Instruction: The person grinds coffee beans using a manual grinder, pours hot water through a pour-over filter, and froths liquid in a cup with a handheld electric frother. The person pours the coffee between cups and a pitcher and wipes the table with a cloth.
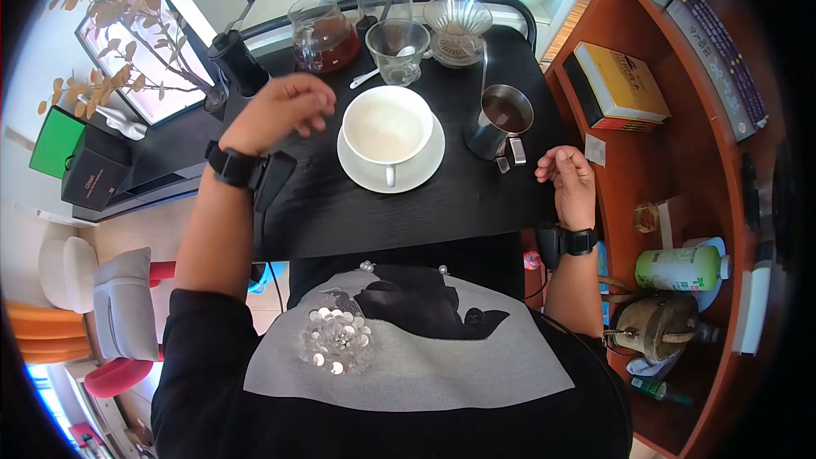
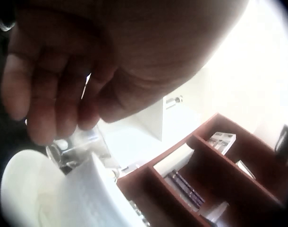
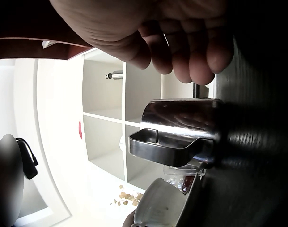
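A white cup (image 1: pixel 388 126) with pale contents sits on a white saucer (image 1: pixel 429 161) at the middle of the black table. Just left of the cup, my left hand (image 1: pixel 280 110) hovers with loosely bent fingers and nothing in them. The left wrist view shows the cup (image 2: pixel 63 189) below those fingers. To the cup's right stands a steel pitcher (image 1: pixel 486 138) with dark liquid inside. My right hand (image 1: pixel 569 178) is at the table's right edge, relaxed and holding nothing. In the right wrist view, the pitcher's handle (image 3: pixel 167 153) appears close by my fingers.
Behind the cup stand a glass carafe (image 1: pixel 327 42) of reddish-brown liquid, a glass cup (image 1: pixel 398 47) and a ribbed glass dripper (image 1: pixel 457 21). A white spoon (image 1: pixel 364 79) lies near them. The black hand grinder (image 1: pixel 238 64) is at back left. A wooden shelf (image 1: pixel 586 76) borders the right side.
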Tool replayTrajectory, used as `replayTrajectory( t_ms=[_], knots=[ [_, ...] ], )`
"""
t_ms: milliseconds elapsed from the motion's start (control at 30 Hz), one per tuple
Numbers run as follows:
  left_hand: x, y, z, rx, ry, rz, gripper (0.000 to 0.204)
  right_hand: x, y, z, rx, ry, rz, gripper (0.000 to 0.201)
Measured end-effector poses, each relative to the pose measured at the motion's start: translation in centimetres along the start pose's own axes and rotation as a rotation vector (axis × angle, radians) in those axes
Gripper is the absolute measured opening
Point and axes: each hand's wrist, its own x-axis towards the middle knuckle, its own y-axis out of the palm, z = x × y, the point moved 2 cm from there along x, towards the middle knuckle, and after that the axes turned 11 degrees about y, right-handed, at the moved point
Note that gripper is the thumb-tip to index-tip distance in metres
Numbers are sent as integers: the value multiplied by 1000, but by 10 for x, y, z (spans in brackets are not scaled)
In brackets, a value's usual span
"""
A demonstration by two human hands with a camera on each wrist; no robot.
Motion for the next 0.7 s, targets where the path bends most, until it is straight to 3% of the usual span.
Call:
replayTrajectory(
  t_ms=[67,100,167,200,367,500,700],
  knots=[
    [11,-9,-2,-105,99,-206,16,0,0,-1,1,-2,-11,18],
    [15,-11,2,-106,105,-198,16,0,0,-1,-5,3,-16,18],
    [22,-17,19,-418,207,-391,17,0,0,0,-10,0,-35,18],
    [23,-15,26,-495,195,-405,16,0,1,0,-19,2,-33,18],
    [19,2,72,-632,130,-341,14,2,1,-2,-52,26,-43,18],
    [20,5,79,-626,77,-248,14,2,7,-1,-79,42,-75,17],
    [22,7,79,-639,75,-245,14,3,13,0,-130,33,-117,18]
  ],
)
